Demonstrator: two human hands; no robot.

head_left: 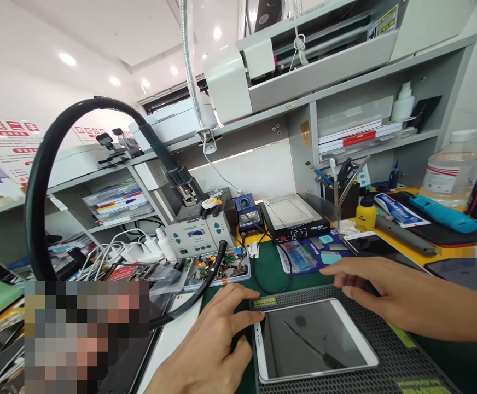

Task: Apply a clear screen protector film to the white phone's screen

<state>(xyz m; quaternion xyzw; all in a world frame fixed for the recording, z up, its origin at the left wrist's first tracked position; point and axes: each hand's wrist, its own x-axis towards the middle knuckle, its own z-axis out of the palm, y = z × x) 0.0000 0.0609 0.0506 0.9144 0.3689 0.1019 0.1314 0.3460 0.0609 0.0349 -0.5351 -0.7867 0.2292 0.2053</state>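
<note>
A white-framed tablet (312, 339) with a dark, glossy screen lies face up on a black perforated mat (386, 377). My left hand (214, 339) is at the tablet's left edge, its fingers spread. One fingertip touches the upper left corner of the frame, and another reaches over the mat's edge. To the right of the tablet, my right hand (378, 284) hovers over the mat with its fingers stretched leftward and slightly bent. I see nothing held in it, though its palm side is partly hidden. A small dark shape shows beneath that hand.
A rework station (199, 235) with a thick black hose (37, 191) arching left stands behind a tray of small parts (217, 268). A heating plate (294, 216), yellow bottle (365, 213), white phone (380, 246) and clear jug (447, 169) line the back right. Blurred blocks cover the lower left.
</note>
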